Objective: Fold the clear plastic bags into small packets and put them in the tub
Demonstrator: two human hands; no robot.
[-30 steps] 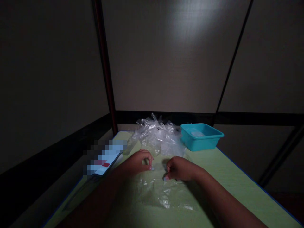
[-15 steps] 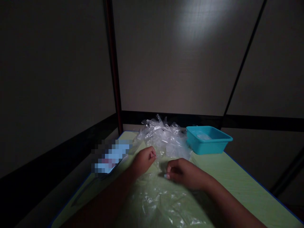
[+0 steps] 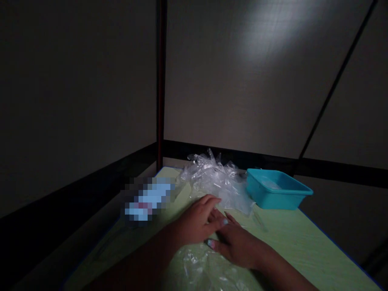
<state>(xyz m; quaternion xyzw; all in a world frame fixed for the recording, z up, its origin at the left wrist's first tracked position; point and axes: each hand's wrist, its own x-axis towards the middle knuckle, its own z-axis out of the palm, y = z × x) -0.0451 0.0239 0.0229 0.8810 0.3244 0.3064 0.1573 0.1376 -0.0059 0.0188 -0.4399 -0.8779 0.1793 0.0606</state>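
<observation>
Your left hand, fingers loosely parted, partly covering your right hand at lower centre, right grip impossible to tell, thin glossy crinkled clear plastic at bottom centre, crumpled translucent film pile mid-frame, smooth turquoise tub at right, streaky green table

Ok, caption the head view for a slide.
Left hand overlaps right hand beside clear, crinkled plastic film; turquoise rectangular plastic basin beyond.

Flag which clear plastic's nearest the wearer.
The thin sheet, mostly this side of the left hand and right hand; the crumpled heap lies beyond them, by the basin.
</observation>
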